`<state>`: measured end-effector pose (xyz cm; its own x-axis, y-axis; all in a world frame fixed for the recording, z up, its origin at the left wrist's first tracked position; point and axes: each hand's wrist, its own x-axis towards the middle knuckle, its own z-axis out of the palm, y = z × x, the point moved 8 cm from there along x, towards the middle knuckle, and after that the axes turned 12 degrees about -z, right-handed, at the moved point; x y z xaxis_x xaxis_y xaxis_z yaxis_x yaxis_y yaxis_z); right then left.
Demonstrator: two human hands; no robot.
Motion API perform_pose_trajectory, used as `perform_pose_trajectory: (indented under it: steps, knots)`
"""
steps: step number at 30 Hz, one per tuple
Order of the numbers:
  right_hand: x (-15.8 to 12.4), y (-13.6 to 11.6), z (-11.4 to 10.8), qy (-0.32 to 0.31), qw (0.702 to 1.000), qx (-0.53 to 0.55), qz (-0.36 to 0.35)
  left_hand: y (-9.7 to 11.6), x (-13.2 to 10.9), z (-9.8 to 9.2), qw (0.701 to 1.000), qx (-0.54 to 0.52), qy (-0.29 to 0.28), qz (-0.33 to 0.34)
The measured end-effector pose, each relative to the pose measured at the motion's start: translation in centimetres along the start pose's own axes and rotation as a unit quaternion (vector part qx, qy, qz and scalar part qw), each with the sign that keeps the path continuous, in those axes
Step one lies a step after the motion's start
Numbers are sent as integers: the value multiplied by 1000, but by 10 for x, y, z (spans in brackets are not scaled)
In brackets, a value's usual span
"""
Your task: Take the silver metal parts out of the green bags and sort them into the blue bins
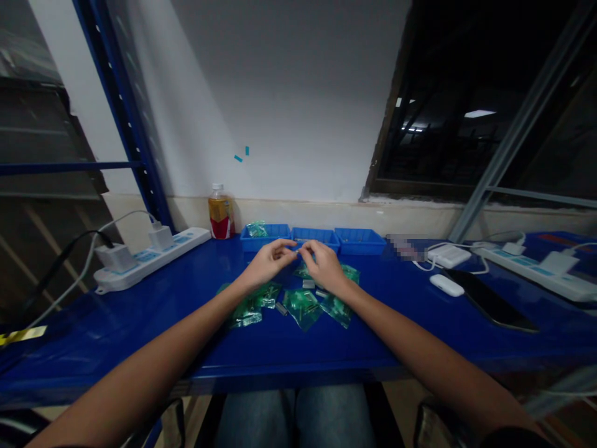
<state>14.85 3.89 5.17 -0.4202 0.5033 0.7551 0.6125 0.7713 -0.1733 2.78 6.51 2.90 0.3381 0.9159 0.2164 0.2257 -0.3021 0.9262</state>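
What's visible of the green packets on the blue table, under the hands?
The green packets are small, translucent plastic bags, crinkled and glossy, with contents too small to identify. Several lie flat and loosely overlapping in a cluster on the blue table, in front of three blue trays; one more sits in the leftmost of them. The left hand and right hand are held over the cluster, pinching a small part together; whether the wrists touch the packets cannot be told.
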Motion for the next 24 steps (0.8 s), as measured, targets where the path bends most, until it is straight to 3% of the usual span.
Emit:
perform_pose_trajectory:
  steps: [4,8,17,20,24]
  knots:
    - [-4,8,4,-10,999,19,25,6,-6,5,995,87,21,43]
    - [-5,7,4,-12,999,40,19,5,-8,5,991,126,42,29]
    - [-2,-11,-1,-34,992,56,-110,-8,-1,13,997,64,-27,-26]
    - [1,9,-10,-27,995,-4,-100,-6,-7,24,982,177,-66,8]
    - [-6,79,-35,4,988,-145,46,8,-21,45,929,334,-117,112]
